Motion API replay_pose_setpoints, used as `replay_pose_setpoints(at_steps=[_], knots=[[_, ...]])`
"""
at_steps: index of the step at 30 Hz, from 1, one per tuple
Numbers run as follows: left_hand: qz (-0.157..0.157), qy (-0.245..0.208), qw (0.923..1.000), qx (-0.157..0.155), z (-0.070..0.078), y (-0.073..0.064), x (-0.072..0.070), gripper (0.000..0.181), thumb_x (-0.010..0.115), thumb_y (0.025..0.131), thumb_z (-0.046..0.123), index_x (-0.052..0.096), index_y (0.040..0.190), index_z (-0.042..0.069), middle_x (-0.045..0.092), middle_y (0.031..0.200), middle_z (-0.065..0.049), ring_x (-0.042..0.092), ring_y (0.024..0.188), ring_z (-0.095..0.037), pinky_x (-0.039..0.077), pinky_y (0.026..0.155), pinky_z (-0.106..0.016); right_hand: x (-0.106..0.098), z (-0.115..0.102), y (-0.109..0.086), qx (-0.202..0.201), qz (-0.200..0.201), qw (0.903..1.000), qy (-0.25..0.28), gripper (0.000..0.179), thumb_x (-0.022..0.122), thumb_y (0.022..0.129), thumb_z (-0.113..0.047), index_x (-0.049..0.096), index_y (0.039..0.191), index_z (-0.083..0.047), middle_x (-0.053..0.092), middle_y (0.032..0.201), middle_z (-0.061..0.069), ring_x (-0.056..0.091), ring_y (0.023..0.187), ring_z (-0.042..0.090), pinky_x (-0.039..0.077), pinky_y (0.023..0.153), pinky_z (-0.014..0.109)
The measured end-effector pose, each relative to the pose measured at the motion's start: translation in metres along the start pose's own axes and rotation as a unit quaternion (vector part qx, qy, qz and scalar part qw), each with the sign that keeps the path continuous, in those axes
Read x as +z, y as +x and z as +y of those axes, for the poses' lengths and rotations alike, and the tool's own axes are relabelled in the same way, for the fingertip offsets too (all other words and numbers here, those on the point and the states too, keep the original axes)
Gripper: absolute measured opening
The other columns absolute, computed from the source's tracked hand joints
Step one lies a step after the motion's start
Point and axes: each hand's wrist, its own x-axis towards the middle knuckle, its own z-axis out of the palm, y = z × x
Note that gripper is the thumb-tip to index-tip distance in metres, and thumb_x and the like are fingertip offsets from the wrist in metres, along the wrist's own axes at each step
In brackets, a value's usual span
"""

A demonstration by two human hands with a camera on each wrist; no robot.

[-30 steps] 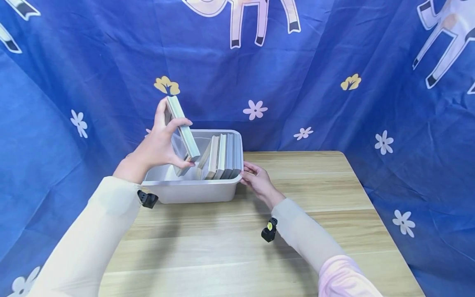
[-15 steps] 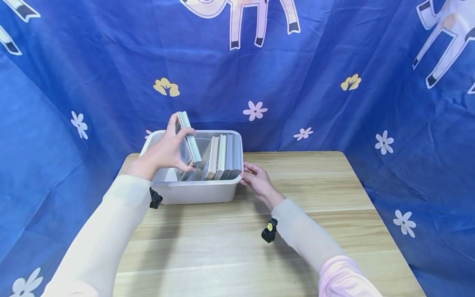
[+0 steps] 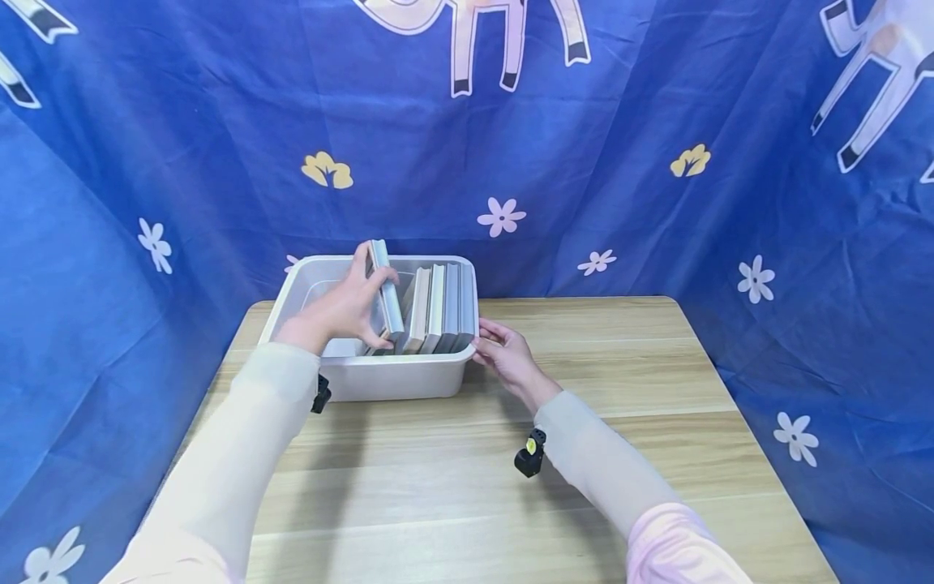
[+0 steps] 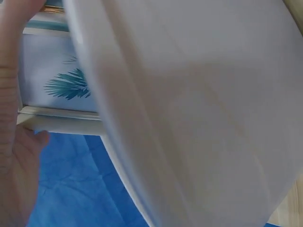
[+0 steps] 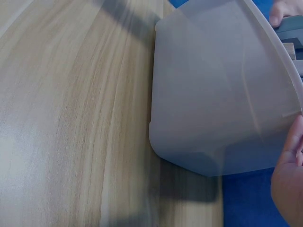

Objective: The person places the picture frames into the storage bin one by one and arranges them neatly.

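My left hand (image 3: 343, 307) reaches into a white plastic bin (image 3: 387, 380) and grips a pale hardcover book (image 3: 388, 292) between thumb and fingers. The book tilts to the left, its upper end above the bin's rim. In the left wrist view a light cover with a green palm leaf (image 4: 68, 84) shows beyond the bin wall, with the fingers along its edges. My right hand (image 3: 511, 361) pinches the bin's rim at the front right corner. Several books (image 3: 440, 308) stand in a row against the bin's right end, the leftmost ones leaning. Their lower parts are hidden by the front wall.
The bin stands at the back left of a wooden table (image 3: 584, 357). A blue patterned cloth (image 3: 576, 162) hangs behind the table and along its sides. Inside the bin, the left part shows bare white floor and wall.
My left hand has moved down and to the right, lowering the book into the bin towards the row. The right hand and the bin have stayed in place.
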Motion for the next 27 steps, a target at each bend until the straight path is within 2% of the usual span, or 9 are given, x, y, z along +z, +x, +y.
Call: replay_pose_setpoints(at_steps=[6, 8, 12, 17, 22, 27], knots=[[-0.004, 0.005, 0.9988, 0.048, -0.001, 0.002, 0.008, 0.096, 0.096, 0.039, 0.034, 0.042, 0.115, 0.009, 0.014, 0.131, -0.029, 0.042, 0.104, -0.044, 0.052, 0.08, -0.051, 0.0, 0.0, -0.001, -0.001, -0.002, 1.0, 0.0, 0.051, 0.053, 0.089, 0.015, 0.042, 0.138, 0.008, 0.052, 0.11, 0.01, 0.059, 0.072, 0.008, 0.055, 0.063, 0.015], [-0.009, 0.01, 0.9986, 0.051, -0.001, 0.002, 0.011, 0.096, 0.096, 0.039, 0.034, 0.042, 0.115, 0.009, 0.015, 0.131, -0.029, 0.044, 0.102, -0.044, 0.052, 0.079, -0.05, -0.001, 0.0, -0.001, -0.001, -0.001, 1.0, 0.0, 0.051, 0.053, 0.089, 0.015, 0.041, 0.138, 0.008, 0.052, 0.11, 0.01, 0.059, 0.072, 0.008, 0.055, 0.063, 0.015], [-0.038, 0.026, 0.9986, 0.025, -0.002, 0.002, 0.013, 0.095, 0.095, 0.042, 0.035, 0.041, 0.117, 0.011, 0.009, 0.139, -0.033, 0.043, 0.107, -0.049, 0.052, 0.08, -0.054, -0.001, 0.001, -0.001, -0.002, -0.004, 1.0, 0.0, 0.051, 0.053, 0.089, 0.015, 0.041, 0.138, 0.008, 0.052, 0.111, 0.011, 0.059, 0.073, 0.008, 0.055, 0.063, 0.015], [-0.072, 0.042, 0.9964, -0.014, 0.0, 0.003, 0.014, 0.095, 0.094, 0.045, 0.037, 0.041, 0.12, 0.014, -0.002, 0.147, -0.035, 0.035, 0.119, -0.057, 0.051, 0.081, -0.057, -0.001, 0.002, 0.0, -0.004, -0.006, 1.0, 0.001, 0.051, 0.052, 0.089, 0.015, 0.04, 0.138, 0.009, 0.052, 0.112, 0.011, 0.059, 0.073, 0.008, 0.055, 0.063, 0.015], [-0.092, 0.058, 0.9934, -0.035, 0.001, 0.005, 0.014, 0.097, 0.094, 0.046, 0.04, 0.042, 0.124, 0.016, -0.004, 0.149, -0.035, 0.031, 0.123, -0.058, 0.046, 0.09, -0.061, -0.001, 0.001, 0.0, -0.004, -0.004, 1.0, 0.002, 0.051, 0.052, 0.089, 0.015, 0.041, 0.138, 0.009, 0.052, 0.111, 0.011, 0.059, 0.073, 0.008, 0.054, 0.063, 0.015], [-0.115, 0.061, 0.9903, -0.05, -0.001, 0.007, 0.016, 0.098, 0.094, 0.048, 0.041, 0.04, 0.126, 0.018, -0.009, 0.15, -0.033, 0.026, 0.126, -0.06, 0.044, 0.09, -0.063, -0.001, 0.001, 0.0, -0.005, -0.004, 1.0, 0.0, 0.051, 0.053, 0.089, 0.015, 0.041, 0.138, 0.009, 0.053, 0.112, 0.011, 0.059, 0.073, 0.008, 0.054, 0.063, 0.015]])
